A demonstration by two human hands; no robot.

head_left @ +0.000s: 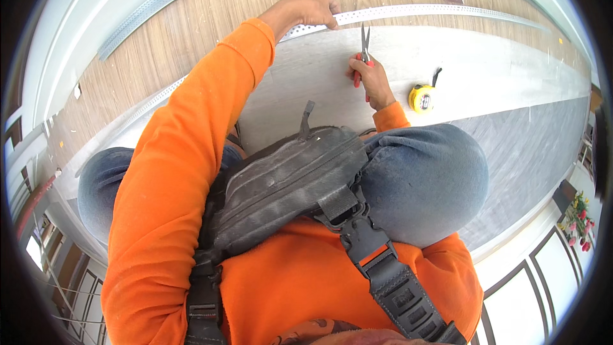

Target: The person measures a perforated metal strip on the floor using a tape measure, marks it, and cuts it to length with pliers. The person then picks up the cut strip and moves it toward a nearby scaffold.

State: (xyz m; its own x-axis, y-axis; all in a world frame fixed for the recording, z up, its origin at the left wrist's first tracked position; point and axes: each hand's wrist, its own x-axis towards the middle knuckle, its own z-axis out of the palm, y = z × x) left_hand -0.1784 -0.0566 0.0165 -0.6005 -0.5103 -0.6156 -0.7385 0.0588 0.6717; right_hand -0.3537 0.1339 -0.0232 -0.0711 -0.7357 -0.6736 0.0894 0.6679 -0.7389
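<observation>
The left hand (313,9) pinches a long, white, perforated strip (415,11) stretching left to right at the far side. Nearer, the right hand (373,81) grips red-handled metal snips (365,55), blades parted, tips near the strip; a yellow, rounded tape measure (422,98) sits to its right.

Snips (366,57) before strip (408,11), tape measure (421,99) right
</observation>
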